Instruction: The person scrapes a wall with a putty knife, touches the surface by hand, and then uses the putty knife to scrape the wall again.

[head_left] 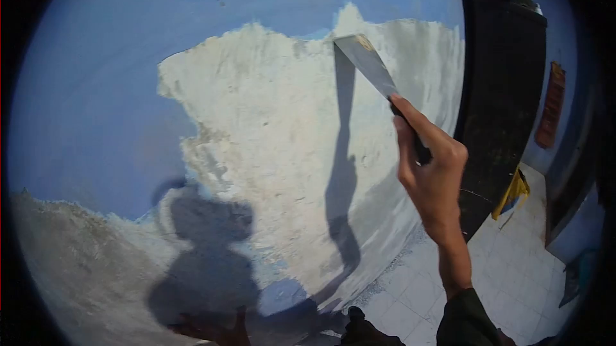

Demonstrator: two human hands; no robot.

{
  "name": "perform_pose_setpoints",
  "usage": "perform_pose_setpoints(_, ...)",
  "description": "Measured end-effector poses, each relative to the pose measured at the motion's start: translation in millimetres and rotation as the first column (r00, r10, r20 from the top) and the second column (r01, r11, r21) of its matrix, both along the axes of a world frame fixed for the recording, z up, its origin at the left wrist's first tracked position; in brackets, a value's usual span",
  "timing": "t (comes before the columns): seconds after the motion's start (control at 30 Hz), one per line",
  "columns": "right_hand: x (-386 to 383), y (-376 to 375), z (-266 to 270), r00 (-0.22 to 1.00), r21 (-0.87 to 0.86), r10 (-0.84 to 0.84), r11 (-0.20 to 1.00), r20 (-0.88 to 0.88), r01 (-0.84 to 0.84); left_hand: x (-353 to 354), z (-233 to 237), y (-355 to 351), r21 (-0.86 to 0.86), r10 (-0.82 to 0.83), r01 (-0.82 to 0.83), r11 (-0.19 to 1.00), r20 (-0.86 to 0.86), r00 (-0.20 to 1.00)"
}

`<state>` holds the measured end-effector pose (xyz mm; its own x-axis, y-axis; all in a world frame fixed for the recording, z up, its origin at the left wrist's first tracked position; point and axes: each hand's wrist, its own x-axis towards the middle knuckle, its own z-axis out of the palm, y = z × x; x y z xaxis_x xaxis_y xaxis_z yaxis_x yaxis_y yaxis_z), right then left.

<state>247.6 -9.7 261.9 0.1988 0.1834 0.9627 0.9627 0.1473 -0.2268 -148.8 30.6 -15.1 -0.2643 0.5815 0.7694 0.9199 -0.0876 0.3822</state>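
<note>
My right hand point(431, 160) is closed around the dark handle of a scraper point(369, 60), its index finger stretched along the tool. The broad metal blade points up and left, with its edge at the wall near the upper border of the bare patch point(276, 102). Blue paint point(115, 115) surrounds this pale, stripped patch above and to the left. At the bottom edge, in shadow, my left hand point(218, 328) shows with its fingers apart; nothing can be seen in it.
A black door panel point(504, 102) stands to the right of the wall. Beyond it a red-brown plaque point(550, 105) hangs on a blue wall. A yellow cloth point(513, 193) is low beside the panel, above the tiled floor point(513, 250). Shadows fall across the patch.
</note>
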Motion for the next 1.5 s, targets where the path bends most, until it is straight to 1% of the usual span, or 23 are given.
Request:
perform_pose_setpoints(0.07,-1,3,5,0.999,0.036,-0.024,0.999,0.025,0.024,-2,3,2,0.002,-0.002,0.002,1.000,-0.016,1.000)
perform_pose_setpoints(0.13,6,3,11,0.998,0.076,-0.006,0.997,0.070,0.001,1,7,7,0.007,-0.004,0.004,1.000,-0.029,1.000)
perform_pose_setpoints(0.17,9,12,-1,0.996,0.095,0.041,0.994,0.082,-0.048,2,4,9,0.000,-0.007,0.007,1.000,-0.024,1.000)
perform_pose_setpoints(0.23,11,14,-11,0.994,0.111,0.098,0.988,0.049,-0.103,2,6,11,-0.001,-0.012,0.012,1.000,-0.033,0.999)
perform_pose_setpoints(0.27,11,17,-7,0.994,0.119,0.106,0.987,0.029,-0.109,8,6,13,0.000,-0.016,0.016,1.000,-0.028,0.999)
perform_pose_setpoints(0.4,13,14,15,0.996,0.089,0.085,0.993,-0.017,-0.083,14,12,12,0.009,-0.043,0.044,0.999,-0.040,0.998)
perform_pose_setpoints(0.5,12,10,-1,0.996,0.041,0.086,0.996,-0.014,-0.085,15,13,15,0.014,-0.048,0.048,0.999,-0.026,0.999)
perform_pose_setpoints(0.57,13,15,1,0.994,0.065,0.107,0.992,-0.023,-0.105,15,13,14,0.003,-0.055,0.055,0.998,-0.009,0.998)
perform_pose_setpoints(0.67,10,20,29,0.987,0.095,0.148,0.985,-0.069,-0.141,19,10,12,0.012,-0.103,0.103,0.995,-0.005,0.995)
perform_pose_setpoints(0.77,6,-1,12,0.997,-0.009,0.063,0.998,-0.036,-0.063,21,6,12,0.017,-0.186,0.186,0.982,0.014,0.982)
perform_pose_setpoints(0.8,8,0,8,0.998,-0.010,0.063,0.998,-0.029,-0.063,25,2,10,0.033,-0.256,0.255,0.966,0.022,0.966)
perform_pose_setpoints(0.83,10,0,4,0.998,-0.010,0.062,0.998,-0.022,-0.063,33,0,10,0.068,-0.358,0.356,0.932,0.017,0.934)
perform_pose_setpoints(0.87,13,9,7,0.997,0.048,0.079,0.996,0.008,-0.080,42,-1,11,0.101,-0.465,0.462,0.881,0.004,0.885)
perform_pose_setpoints(0.9,15,12,10,0.996,0.068,0.081,0.994,0.021,-0.082,54,7,9,0.131,-0.570,0.569,0.812,-0.030,0.821)
perform_pose_setpoints(0.93,17,14,13,0.996,0.087,0.082,0.993,0.034,-0.085,70,18,13,0.162,-0.683,0.684,0.712,-0.072,0.727)
perform_pose_setpoints(1.0,19,13,18,0.995,0.089,0.084,0.992,0.047,-0.088,113,62,19,0.212,-0.839,0.844,0.492,-0.145,0.525)
perform_pose_setpoints(1.03,18,10,12,0.995,0.076,0.085,0.993,0.046,-0.089,139,92,23,0.230,-0.881,0.882,0.412,-0.145,0.450)
perform_pose_setpoints(1.1,16,5,1,0.995,0.049,0.088,0.995,0.042,-0.090,200,175,28,0.257,-0.936,0.911,0.323,-0.056,0.347)
perform_pose_setpoints(1.2,17,3,6,0.996,-0.001,0.095,0.996,0.003,-0.095,267,247,43,0.202,-0.964,0.957,0.207,0.209,0.164)
perform_pose_setpoints(1.23,18,3,10,0.995,-0.018,0.095,0.995,-0.013,-0.096,284,262,44,0.159,-0.941,0.972,0.172,0.320,0.114)
perform_pose_setpoints(1.3,25,0,9,0.993,-0.025,0.119,0.993,0.010,-0.119,316,281,54,0.203,-0.917,0.974,0.098,0.398,0.009)
perform_pose_setpoints(1.4,30,0,-4,0.990,-0.061,0.138,0.989,0.005,-0.138,336,304,52,0.260,-0.768,0.963,0.067,0.630,-0.116)
perform_pose_setpoints(1.5,34,9,-1,0.985,-0.029,0.169,0.985,0.021,-0.168,358,316,61,0.429,-0.944,0.897,0.109,0.328,-0.042)
